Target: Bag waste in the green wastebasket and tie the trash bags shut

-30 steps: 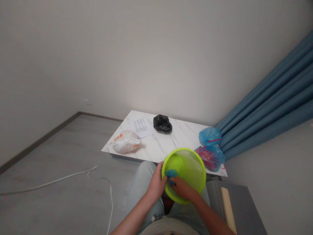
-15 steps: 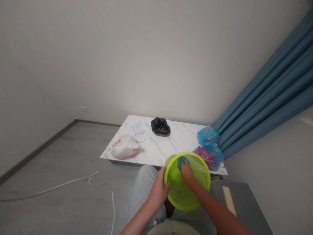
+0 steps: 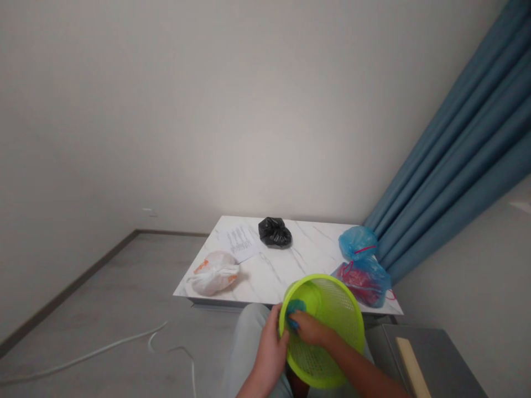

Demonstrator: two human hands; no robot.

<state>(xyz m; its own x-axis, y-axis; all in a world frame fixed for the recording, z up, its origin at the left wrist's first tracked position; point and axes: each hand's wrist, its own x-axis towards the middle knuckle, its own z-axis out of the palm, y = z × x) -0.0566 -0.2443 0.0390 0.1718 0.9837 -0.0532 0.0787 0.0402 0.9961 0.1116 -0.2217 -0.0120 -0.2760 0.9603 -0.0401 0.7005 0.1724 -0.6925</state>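
Note:
A lime-green perforated plastic basket [image 3: 343,298] is tilted over my lap, its opening facing me. My left hand [image 3: 271,345] grips its left rim, thumb on the inner side and fingers around the outside. Inside the basket, my right hand [image 3: 309,327] presses a crumpled blue cloth [image 3: 296,309] against the left inner wall. The fingertips of that hand are partly buried in the cloth.
On the white marble-patterned table [image 3: 265,276] are a white plastic bag [image 3: 214,273], a printed sheet [image 3: 239,242], a black bag [image 3: 274,232] and blue bags [image 3: 359,243]. A dark grey cabinet [image 3: 440,354] stands right, a blue curtain [image 3: 448,143] behind. A white cable [image 3: 103,345] crosses the floor.
My right hand has moved the blue cloth left and downward, from the far inner side of the basket to its left wall. The whole view has tilted up slightly.

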